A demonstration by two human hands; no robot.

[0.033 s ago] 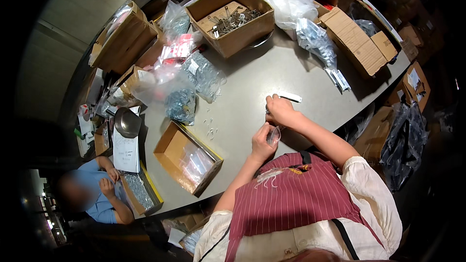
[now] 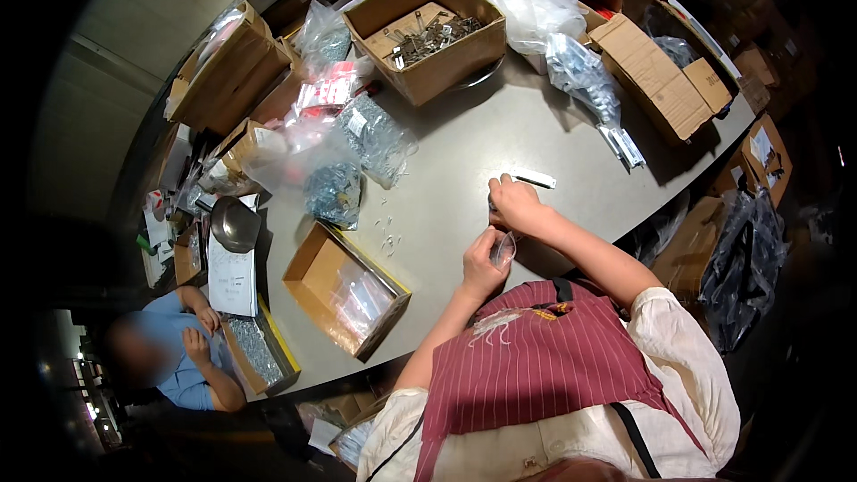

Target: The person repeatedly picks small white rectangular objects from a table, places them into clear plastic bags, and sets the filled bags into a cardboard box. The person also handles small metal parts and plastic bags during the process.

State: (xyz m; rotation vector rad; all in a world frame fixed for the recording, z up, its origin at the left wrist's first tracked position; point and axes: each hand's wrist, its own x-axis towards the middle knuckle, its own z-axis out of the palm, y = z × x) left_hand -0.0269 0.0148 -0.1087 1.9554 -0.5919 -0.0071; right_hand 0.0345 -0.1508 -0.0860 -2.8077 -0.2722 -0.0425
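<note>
The left hand (image 2: 483, 261) pinches a small clear plastic bag (image 2: 503, 248) above the grey table (image 2: 464, 170). The right hand (image 2: 512, 203) rests on the table just beside a small white strip (image 2: 534, 180). An open cardboard box (image 2: 346, 290) holding clear bags sits left of the hands; small loose parts (image 2: 387, 234) lie between

Both forearms come up from the lower edge and meet in front of the body. The left hand (image 2: 482, 266) has its fingers curled in a pinching grip. The right hand (image 2: 516, 203) lies just beyond it, fingers bent downward and closed together.
</note>
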